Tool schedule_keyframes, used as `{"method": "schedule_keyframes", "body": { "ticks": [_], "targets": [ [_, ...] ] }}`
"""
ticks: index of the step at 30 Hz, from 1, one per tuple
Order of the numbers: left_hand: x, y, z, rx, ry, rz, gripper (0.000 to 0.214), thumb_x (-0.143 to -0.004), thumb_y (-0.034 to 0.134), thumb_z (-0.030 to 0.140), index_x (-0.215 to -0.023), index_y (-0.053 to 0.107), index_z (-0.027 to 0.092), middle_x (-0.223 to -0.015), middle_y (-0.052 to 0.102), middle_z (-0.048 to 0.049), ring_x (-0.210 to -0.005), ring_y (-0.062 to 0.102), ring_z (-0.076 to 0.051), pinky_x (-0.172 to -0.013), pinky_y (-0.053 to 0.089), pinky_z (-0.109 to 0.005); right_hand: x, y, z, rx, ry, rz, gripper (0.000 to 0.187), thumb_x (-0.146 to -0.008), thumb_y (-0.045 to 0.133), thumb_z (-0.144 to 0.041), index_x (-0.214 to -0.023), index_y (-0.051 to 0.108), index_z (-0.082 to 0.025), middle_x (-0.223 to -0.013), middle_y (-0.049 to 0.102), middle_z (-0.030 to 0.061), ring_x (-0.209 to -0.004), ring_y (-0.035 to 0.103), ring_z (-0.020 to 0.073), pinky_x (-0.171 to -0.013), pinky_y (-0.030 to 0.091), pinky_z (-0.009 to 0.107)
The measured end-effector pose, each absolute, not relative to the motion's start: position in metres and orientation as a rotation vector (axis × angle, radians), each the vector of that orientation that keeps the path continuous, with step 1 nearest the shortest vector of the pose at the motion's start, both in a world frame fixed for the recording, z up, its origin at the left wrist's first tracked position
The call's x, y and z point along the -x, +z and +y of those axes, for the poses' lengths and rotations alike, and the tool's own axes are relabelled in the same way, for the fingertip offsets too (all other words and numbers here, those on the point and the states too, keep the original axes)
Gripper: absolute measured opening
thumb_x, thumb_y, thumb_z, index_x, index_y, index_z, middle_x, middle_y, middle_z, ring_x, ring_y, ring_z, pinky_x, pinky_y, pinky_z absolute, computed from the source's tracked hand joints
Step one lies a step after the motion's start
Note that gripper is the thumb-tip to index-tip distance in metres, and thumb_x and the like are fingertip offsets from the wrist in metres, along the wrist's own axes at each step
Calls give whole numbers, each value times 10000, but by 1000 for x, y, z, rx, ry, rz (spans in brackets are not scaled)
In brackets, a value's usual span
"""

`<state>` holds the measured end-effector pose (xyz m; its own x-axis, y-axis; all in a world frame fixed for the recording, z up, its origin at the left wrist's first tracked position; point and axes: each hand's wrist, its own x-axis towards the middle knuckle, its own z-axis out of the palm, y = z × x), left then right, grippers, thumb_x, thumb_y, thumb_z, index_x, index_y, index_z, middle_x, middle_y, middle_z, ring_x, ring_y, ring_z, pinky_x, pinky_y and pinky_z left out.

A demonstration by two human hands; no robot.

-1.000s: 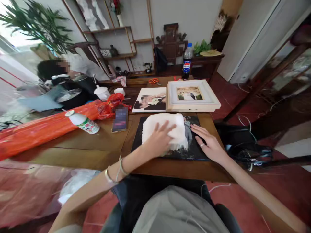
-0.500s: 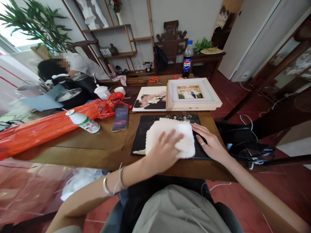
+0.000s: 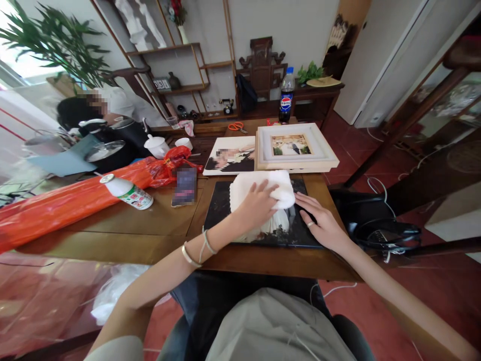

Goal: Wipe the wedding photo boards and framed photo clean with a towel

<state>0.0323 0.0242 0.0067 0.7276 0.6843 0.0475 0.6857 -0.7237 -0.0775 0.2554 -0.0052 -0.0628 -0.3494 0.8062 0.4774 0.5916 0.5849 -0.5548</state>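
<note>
My left hand (image 3: 259,203) lies palm down, fingers spread, on a white fluffy cloth (image 3: 242,188). The cloth rests over the far part of a dark photo panel (image 3: 218,215) that lies flat at the table's near edge. Below the cloth a pale, dress-like part of the picture shows. Fingers stretched out, my right hand (image 3: 319,220) rests on the panel's right side, its fingertips close to the cloth's edge. A ring is on one finger. The cloth hides the panel's upper middle.
Beyond the panel lie a photo print (image 3: 229,155) and a white picture frame (image 3: 323,150). A cola bottle (image 3: 286,98) and orange scissors (image 3: 236,127) stand farther back. Leftward are a phone (image 3: 185,186), a white bottle (image 3: 128,191) and a long red wrapped bundle (image 3: 75,200). Another person (image 3: 78,108) is at far left.
My left hand has pushed the cloth away from me toward the panel's far edge, uncovering the pale lower part of the picture. My right hand stays at the panel's right side.
</note>
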Motion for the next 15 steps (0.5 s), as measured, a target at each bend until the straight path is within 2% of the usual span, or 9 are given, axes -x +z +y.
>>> {"method": "schedule_keyframes", "body": {
  "ticks": [9, 15],
  "targets": [
    [-44, -6, -107, 2764, -127, -909, 195, -873, 603, 304, -894, 783, 233, -1423, 517, -120, -1309, 452, -429, -1017, 422, -604, -258, -64, -5, 1081, 445, -2087, 445, -959, 384, -190, -1381, 513, -247, -1416, 525, 106, -1364, 409, 250, -1113, 362, 548],
    [-46, -7, -94, 2764, -202, -940, 211, -882, 592, 310, -845, 782, 224, -1414, 527, -120, -1275, 494, -420, -980, 467, -573, -258, -61, -6, 1090, 477, -2072, 441, -953, 404, -220, -1376, 521, -272, -1412, 534, 78, -1356, 421, 265, -1112, 364, 549]
  ]
}}
